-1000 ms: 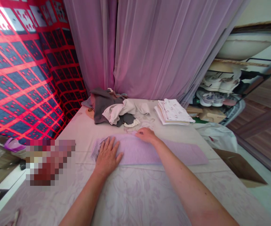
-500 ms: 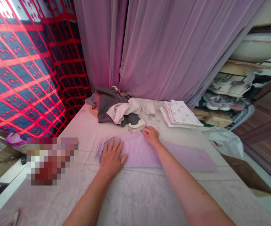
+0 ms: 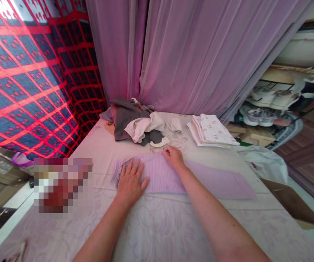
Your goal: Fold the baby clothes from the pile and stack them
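Note:
A long lilac ribbed garment (image 3: 214, 182) lies flat across the bed, folded into a narrow strip. My left hand (image 3: 131, 178) rests flat on its left end, fingers spread. At the garment's far edge, near the middle, my right hand (image 3: 174, 157) has its fingers curled down on the cloth; whether they pinch it I cannot see.
A heap of grey and cream clothes (image 3: 137, 125) lies at the far side of the bed (image 3: 157, 229). A stack of folded white patterned cloths (image 3: 211, 131) sits at the far right. Purple curtains (image 3: 189, 54) hang behind; a cardboard box (image 3: 293, 205) and shoe rack (image 3: 268, 105) stand on the right.
My right hand has crept slightly left along the garment's far edge. My left hand has stayed pressed on the left end. The view has shifted a little.

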`<state>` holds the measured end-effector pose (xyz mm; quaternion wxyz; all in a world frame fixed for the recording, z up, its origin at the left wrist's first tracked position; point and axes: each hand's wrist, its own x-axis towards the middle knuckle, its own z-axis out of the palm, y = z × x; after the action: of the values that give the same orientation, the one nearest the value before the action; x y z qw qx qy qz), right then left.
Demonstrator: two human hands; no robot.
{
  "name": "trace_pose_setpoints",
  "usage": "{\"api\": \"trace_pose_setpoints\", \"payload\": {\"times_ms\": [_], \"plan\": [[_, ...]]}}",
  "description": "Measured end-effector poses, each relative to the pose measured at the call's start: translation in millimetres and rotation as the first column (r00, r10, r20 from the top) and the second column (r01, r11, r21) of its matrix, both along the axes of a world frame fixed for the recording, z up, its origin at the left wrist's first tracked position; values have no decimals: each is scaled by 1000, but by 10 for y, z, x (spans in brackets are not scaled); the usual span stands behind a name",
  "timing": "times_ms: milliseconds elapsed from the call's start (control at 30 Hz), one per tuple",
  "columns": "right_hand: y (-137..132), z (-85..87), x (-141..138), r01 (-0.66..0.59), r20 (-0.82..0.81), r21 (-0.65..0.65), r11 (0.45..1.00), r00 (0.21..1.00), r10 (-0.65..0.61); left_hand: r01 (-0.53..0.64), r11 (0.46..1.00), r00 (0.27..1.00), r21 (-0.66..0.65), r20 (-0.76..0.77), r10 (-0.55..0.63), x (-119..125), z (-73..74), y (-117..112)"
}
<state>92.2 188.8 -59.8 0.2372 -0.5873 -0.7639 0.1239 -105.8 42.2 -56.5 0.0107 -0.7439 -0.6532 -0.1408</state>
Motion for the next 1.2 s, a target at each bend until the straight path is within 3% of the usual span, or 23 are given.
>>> {"api": "trace_pose_setpoints", "payload": {"times_ms": [100, 267, 433, 567, 767, 867, 1100, 1200], "plan": [[13, 66, 8, -20, 4, -140, 990, 1000, 21, 12, 1000, 1000, 12, 14, -12, -3, -7, -1], [128, 248, 5, -107, 75, -374, 921, 987, 145, 18, 999, 999, 36, 26, -19, -10, -29, 0], [146, 318, 20, -168, 52, -414, 895, 977, 207, 16, 1000, 1000, 20, 19, -17, -10, -23, -2], [97, 349, 131, -296, -103, -452, 842, 954, 281, 18, 1000, 1000, 22, 20, -18, -9, -12, -2], [77, 395, 290, -369, -334, -521, 770, 918, 214, 21, 1000, 1000, 16, 17, -21, -10, 2, -4], [83, 410, 281, -405, -335, -548, 732, 908, 251, 22, 999, 1000, 26, 16, -23, -5, 1, -9], [86, 445, 270, -446, -291, -539, 715, 895, 338, 37, 997, 998, 70, 42, -40, -34, -24, -12], [90, 423, 291, -419, -250, -527, 740, 908, 336, 110, 987, 988, 115, 96, -121, -61, 39, -31]]}}
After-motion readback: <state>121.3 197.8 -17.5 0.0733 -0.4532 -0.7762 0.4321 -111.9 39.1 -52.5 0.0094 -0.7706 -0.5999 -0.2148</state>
